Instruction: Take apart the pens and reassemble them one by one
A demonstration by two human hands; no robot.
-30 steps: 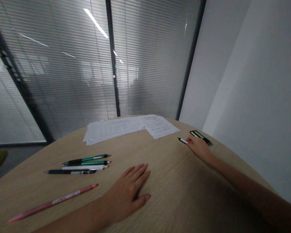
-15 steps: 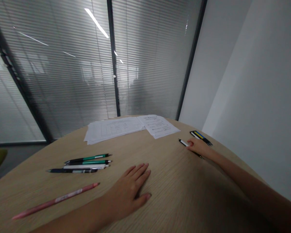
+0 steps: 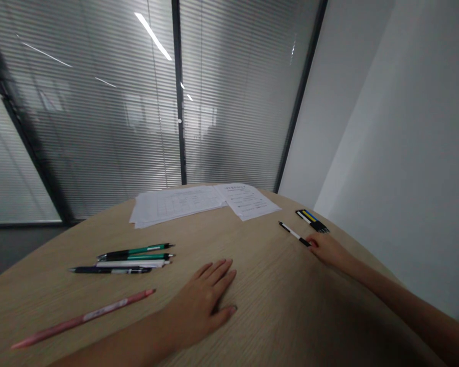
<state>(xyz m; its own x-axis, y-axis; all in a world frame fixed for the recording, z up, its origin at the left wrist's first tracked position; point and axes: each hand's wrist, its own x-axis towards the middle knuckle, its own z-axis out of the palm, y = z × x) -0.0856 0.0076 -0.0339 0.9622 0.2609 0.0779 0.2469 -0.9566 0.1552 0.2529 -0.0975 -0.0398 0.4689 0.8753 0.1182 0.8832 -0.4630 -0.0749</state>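
Observation:
My left hand (image 3: 205,302) lies flat on the wooden table (image 3: 283,306), palm down, fingers stretched out and holding nothing. My right hand (image 3: 328,250) reaches out to the far right, fingers drawn together on the near end of a black and white pen (image 3: 292,233). The pen lies on the table pointing away toward the papers. A small bunch of black, yellow and blue pens (image 3: 312,220) lies just beyond the right hand, near the table's edge.
Several pens, green, white and dark blue, (image 3: 133,257) lie side by side left of my left hand. A long pink pencil (image 3: 84,318) lies nearer at the front left. Printed sheets of paper (image 3: 199,201) are spread at the far side. A white wall stands close on the right.
My right hand has drawn back toward me along the table, so more of the black and white pen shows beyond the fingers. My left hand has stayed flat in place.

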